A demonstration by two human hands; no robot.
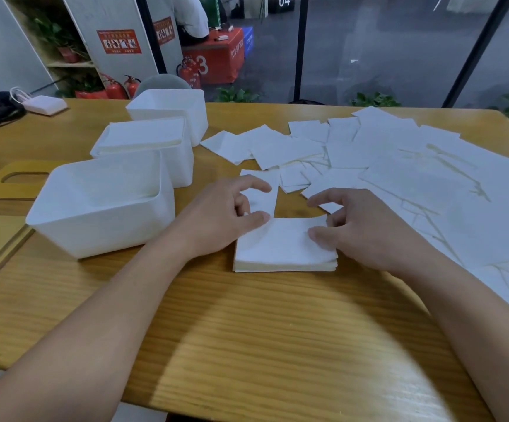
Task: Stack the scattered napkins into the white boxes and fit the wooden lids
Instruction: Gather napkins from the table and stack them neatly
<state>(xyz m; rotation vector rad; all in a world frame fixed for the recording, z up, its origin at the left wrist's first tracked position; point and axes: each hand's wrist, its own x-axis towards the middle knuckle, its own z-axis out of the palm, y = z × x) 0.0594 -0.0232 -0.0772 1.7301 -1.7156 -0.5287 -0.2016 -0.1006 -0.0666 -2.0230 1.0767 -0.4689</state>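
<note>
Napkins gathered into a small squared stack (pixel 283 248) are seen nearest on the wooden table (pixel 247 330), directly between the two hands. The left hand (pixel 226 214) is laid at the stack's left edge, its thumb pressed on the top sheet and its other fingers curled loosely above a single napkin (pixel 262 193) lying just behind the stack; nothing is gripped by it. The right hand (pixel 366 226) is set at the stack's right edge, thumb resting on the top sheet, fingers bent and hovering over the paper; no firm grasp can be made out.

To the left, a white box (pixel 101 208) is placed near the stack, with some napkins visible inside. Two wooden lids (pixel 0 229) with slots are laid at the table's left edge. Behind the first box a second box (pixel 146 147) is filled to the brim with napkins, and a third box (pixel 171 114) stands behind that. Scattered napkins (pixel 384 166) are spread across the right and far part of the table.
</note>
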